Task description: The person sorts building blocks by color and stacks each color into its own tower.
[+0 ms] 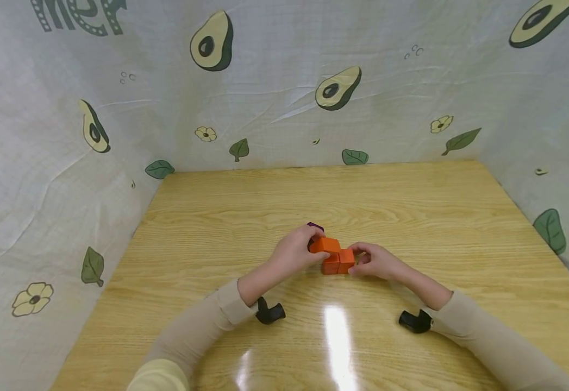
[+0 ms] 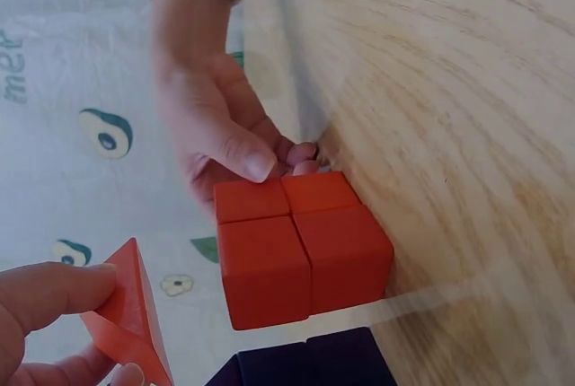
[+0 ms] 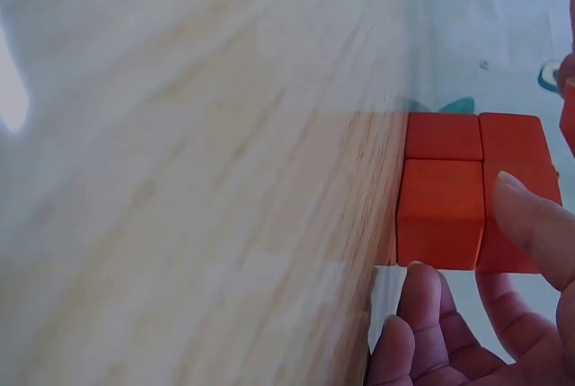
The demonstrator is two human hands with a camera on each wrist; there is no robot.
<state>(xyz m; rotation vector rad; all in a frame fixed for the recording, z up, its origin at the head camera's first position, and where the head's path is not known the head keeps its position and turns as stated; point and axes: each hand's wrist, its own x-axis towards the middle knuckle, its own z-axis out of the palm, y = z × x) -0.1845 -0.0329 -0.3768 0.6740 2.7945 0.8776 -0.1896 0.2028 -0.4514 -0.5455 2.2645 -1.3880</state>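
Observation:
My left hand pinches a loose orange block between thumb and fingers. Seen from the left wrist, this block has a thin slanted side and is held apart from the rest. Several orange cube-like blocks sit against each other on the table. At their right side, my right hand holds them with thumb and fingertips; the right wrist view shows its thumb lying over a face of the orange blocks. Dark purple blocks are beside the orange group, mostly hidden behind my left hand in the head view.
The wooden table carries glossy light reflections near its front. A pale cloth with avocado prints hangs behind it and along both sides. Black wrist mounts stick out beneath both sleeves.

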